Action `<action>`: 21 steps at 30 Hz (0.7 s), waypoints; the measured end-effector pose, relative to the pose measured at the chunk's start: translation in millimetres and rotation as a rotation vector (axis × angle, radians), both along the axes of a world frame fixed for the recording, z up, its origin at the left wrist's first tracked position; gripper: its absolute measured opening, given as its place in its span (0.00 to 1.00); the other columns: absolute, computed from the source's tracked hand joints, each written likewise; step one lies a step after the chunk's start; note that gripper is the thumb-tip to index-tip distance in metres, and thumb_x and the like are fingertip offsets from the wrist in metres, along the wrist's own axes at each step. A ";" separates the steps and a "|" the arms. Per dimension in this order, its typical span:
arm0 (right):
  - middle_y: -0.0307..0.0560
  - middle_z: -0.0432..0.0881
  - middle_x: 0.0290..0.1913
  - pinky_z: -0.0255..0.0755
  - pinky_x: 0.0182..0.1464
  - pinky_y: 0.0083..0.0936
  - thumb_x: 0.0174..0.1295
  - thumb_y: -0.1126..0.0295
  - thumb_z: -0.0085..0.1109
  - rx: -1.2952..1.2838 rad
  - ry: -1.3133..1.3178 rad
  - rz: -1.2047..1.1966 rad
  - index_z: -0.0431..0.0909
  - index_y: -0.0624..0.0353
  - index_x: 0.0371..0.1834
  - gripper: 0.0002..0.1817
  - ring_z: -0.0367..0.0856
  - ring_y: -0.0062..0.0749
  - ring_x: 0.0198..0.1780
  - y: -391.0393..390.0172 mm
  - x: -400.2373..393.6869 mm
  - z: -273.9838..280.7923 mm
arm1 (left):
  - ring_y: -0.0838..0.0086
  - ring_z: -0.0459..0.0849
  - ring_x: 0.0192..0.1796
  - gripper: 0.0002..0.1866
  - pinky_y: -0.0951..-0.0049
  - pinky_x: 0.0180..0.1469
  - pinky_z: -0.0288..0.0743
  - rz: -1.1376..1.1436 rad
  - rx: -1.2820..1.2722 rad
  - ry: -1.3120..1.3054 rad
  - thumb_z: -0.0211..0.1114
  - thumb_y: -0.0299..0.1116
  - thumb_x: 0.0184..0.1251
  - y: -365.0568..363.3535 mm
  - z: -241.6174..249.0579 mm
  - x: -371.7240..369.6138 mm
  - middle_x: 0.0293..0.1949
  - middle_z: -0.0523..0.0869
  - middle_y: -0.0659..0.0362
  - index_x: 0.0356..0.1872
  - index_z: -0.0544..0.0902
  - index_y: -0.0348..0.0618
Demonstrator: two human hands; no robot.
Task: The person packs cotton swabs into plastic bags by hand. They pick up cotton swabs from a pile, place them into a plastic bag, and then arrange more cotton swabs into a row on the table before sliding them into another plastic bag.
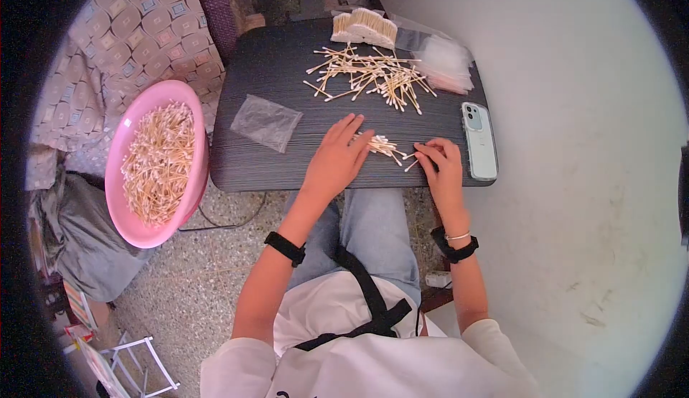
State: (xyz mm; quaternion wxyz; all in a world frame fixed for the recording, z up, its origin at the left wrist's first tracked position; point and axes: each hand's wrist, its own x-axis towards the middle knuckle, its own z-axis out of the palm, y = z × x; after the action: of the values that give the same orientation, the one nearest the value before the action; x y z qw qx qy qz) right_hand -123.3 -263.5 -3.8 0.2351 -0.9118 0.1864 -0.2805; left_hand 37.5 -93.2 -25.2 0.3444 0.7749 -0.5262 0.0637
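Head view: left hand [336, 160] lies flat, fingers released, on a small bunch of cotton swabs [384, 146] mid-frame on the dark surface [273, 68]. Right hand [441, 168] fingers pinch one swab [411, 162].

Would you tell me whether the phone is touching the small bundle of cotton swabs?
Apart: the head view shows bare table between the phone and the small bundle of cotton swabs.

Pink basin [123, 183], dark wood-grain table [273, 68], pale blue phone [479, 142], white-tipped tan cotton swabs [373, 75]
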 end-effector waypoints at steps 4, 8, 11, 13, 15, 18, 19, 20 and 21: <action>0.44 0.79 0.47 0.68 0.55 0.35 0.59 0.70 0.66 -0.127 0.057 -0.047 0.87 0.56 0.46 0.12 0.74 0.40 0.48 4.5 -5.7 -0.6 | 0.54 0.69 0.70 0.15 0.54 0.71 0.64 0.005 -0.010 -0.001 0.59 0.34 0.71 1.1 1.3 0.7 0.64 0.76 0.50 0.55 0.81 0.43; 0.45 0.77 0.50 0.65 0.60 0.39 0.61 0.72 0.64 -0.259 0.057 0.001 0.85 0.55 0.51 0.15 0.72 0.44 0.53 8.8 -12.7 1.3 | 0.53 0.70 0.70 0.14 0.54 0.71 0.64 0.004 -0.013 -0.003 0.59 0.34 0.71 0.9 2.0 0.7 0.64 0.76 0.50 0.55 0.81 0.43; 0.46 0.77 0.51 0.67 0.59 0.39 0.60 0.75 0.63 -0.271 0.052 0.026 0.84 0.55 0.53 0.17 0.72 0.45 0.54 9.5 -19.7 -0.7 | 0.53 0.70 0.70 0.14 0.54 0.71 0.64 0.004 -0.025 0.003 0.59 0.34 0.71 0.5 1.3 0.3 0.64 0.76 0.50 0.55 0.81 0.44; 0.47 0.77 0.50 0.68 0.58 0.39 0.58 0.77 0.63 -0.200 0.037 0.035 0.84 0.55 0.52 0.17 0.72 0.45 0.53 8.4 -24.9 -0.3 | 0.53 0.70 0.70 0.15 0.54 0.71 0.64 0.008 -0.026 0.016 0.59 0.34 0.71 -0.1 -0.7 -0.3 0.64 0.76 0.50 0.55 0.81 0.44; 0.46 0.78 0.48 0.71 0.54 0.36 0.57 0.79 0.64 -0.156 0.062 0.018 0.85 0.56 0.51 0.18 0.74 0.43 0.51 8.0 -30.4 3.3 | 0.54 0.70 0.70 0.15 0.55 0.71 0.65 0.005 -0.029 0.009 0.59 0.34 0.71 -0.7 -2.6 0.9 0.64 0.76 0.50 0.55 0.81 0.44; 0.46 0.78 0.44 0.73 0.50 0.34 0.54 0.80 0.65 -0.106 0.098 0.040 0.86 0.56 0.49 0.18 0.75 0.40 0.47 7.7 -37.5 6.8 | 0.54 0.71 0.70 0.15 0.55 0.71 0.65 0.007 -0.029 0.000 0.59 0.34 0.71 -0.9 -3.5 1.2 0.64 0.76 0.50 0.55 0.81 0.44; 0.46 0.79 0.43 0.73 0.48 0.33 0.54 0.80 0.65 -0.091 0.110 0.057 0.86 0.56 0.48 0.17 0.76 0.40 0.45 8.9 -37.7 9.2 | 0.54 0.71 0.70 0.15 0.55 0.71 0.65 0.010 -0.028 -0.003 0.59 0.34 0.71 -0.5 -3.1 1.3 0.64 0.76 0.50 0.55 0.81 0.44; 0.45 0.79 0.42 0.73 0.47 0.33 0.53 0.81 0.65 -0.080 0.103 0.069 0.86 0.56 0.48 0.17 0.76 0.39 0.44 11.2 -37.2 11.2 | 0.54 0.71 0.70 0.15 0.55 0.71 0.65 0.013 -0.026 -0.001 0.59 0.34 0.71 0.1 -2.7 1.2 0.64 0.76 0.50 0.55 0.81 0.44; 0.45 0.79 0.41 0.73 0.46 0.33 0.53 0.81 0.65 -0.067 0.096 0.080 0.86 0.56 0.47 0.17 0.76 0.39 0.44 15.1 -36.0 12.9 | 0.54 0.71 0.70 0.15 0.55 0.71 0.65 0.013 -0.023 0.000 0.59 0.34 0.71 0.3 -2.4 0.8 0.65 0.76 0.50 0.55 0.81 0.44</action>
State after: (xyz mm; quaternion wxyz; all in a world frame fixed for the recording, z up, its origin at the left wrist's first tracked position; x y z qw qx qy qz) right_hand -159.4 -248.5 9.1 0.2062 -0.9383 0.1511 -0.2329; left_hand 38.3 -92.9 -27.5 0.3528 0.7744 -0.5203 0.0722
